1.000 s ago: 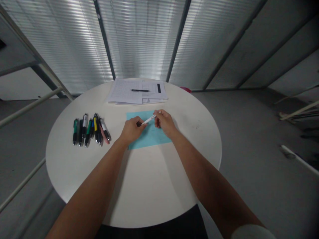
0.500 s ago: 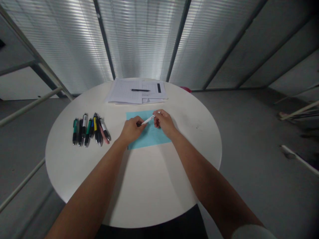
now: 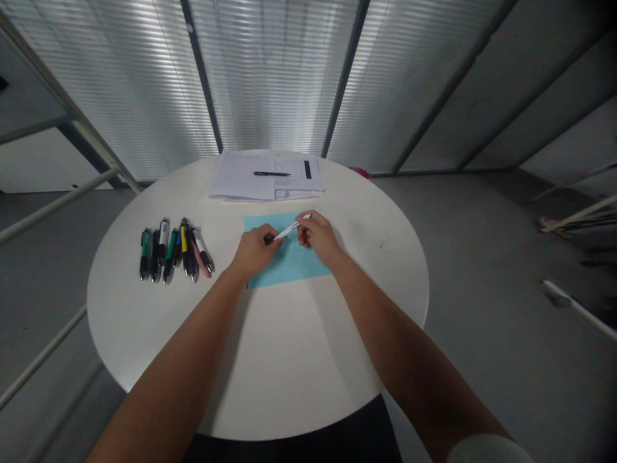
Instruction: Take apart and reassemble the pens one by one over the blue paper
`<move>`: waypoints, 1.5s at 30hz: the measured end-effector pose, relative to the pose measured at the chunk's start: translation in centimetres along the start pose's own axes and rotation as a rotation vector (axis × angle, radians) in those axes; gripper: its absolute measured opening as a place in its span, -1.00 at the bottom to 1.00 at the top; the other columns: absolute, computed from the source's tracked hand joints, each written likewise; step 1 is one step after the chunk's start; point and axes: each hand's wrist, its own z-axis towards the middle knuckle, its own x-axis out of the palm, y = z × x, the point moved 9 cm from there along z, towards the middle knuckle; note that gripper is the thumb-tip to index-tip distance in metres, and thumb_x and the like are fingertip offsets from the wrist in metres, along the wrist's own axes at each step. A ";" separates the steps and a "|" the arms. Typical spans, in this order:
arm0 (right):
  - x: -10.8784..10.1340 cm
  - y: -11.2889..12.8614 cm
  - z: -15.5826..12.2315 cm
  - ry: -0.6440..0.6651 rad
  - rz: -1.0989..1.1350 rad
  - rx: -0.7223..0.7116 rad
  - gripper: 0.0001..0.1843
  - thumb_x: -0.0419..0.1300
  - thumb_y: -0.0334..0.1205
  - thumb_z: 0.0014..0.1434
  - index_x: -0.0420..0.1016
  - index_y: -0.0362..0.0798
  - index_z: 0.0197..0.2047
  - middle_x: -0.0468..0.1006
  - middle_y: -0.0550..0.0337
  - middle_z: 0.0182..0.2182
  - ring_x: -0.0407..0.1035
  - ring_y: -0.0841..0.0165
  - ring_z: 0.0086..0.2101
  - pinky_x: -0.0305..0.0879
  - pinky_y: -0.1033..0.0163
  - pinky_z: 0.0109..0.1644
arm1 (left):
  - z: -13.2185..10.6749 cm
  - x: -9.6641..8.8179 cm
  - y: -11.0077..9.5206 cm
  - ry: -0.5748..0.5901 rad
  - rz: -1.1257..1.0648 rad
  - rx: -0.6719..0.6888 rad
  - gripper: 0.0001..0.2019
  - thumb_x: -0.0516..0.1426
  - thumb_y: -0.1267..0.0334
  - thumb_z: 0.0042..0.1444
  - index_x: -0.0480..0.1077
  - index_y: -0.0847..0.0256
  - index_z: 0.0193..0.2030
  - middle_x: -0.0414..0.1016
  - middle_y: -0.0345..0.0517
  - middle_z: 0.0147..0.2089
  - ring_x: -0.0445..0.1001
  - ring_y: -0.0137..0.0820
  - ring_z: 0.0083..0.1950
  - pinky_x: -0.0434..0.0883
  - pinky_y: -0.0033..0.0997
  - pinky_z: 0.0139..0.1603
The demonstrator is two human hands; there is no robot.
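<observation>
Recording the left hand [image 3: 254, 252] closed, fingers curled at the lower end of a white pen [image 3: 289, 230]. The right hand [image 3: 318, 236] is partly closed, thumb and forefinger pinching the pen's upper end; exact finger contact is too small to confirm. The pen is held slanted between the hands, above a pale blue sheet [image 3: 294, 271], and appears not to rest on it. Assessed as light and stiff, with a smooth barrel liable to slip; the middle of the barrel is judged the firmest place to take hold.

The sheet lies near the centre of a round white table [image 3: 376, 308]. At the table's left side, a group of pens [image 3: 173, 254] lies close together, in black, green, yellow, white and pink. At the far edge, upper centre of the frame, sits a stack of printed papers [image 3: 241, 177] with a black pen [image 3: 271, 173] on top. Beyond the table stand window blinds [image 3: 270, 77], with a red object [image 3: 359, 172] just behind the far rim.
</observation>
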 end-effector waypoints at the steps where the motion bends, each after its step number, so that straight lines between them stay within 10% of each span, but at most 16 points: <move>1: 0.0 0.0 0.0 -0.001 0.000 0.003 -0.75 0.26 -0.03 0.06 0.34 0.02 -0.32 0.39 0.45 -0.66 0.26 0.51 -0.71 0.02 0.40 -0.68 | 0.0 0.0 0.0 -0.002 0.004 0.001 -0.76 0.14 0.05 0.14 0.45 0.19 -0.30 0.53 -0.14 -0.37 0.41 -0.38 -0.35 0.31 -0.39 -0.28; 45: -0.3 0.7 -0.3 -0.065 -0.183 -0.064 -0.51 0.27 0.24 0.08 0.18 0.04 -0.46 0.24 0.46 -0.77 0.21 0.49 -0.72 0.08 0.36 -0.64 | 0.1 0.2 0.0 0.005 0.055 0.040 -0.72 0.13 0.03 0.17 0.48 0.21 -0.29 0.52 -0.11 -0.37 0.40 -0.36 -0.35 0.29 -0.36 -0.28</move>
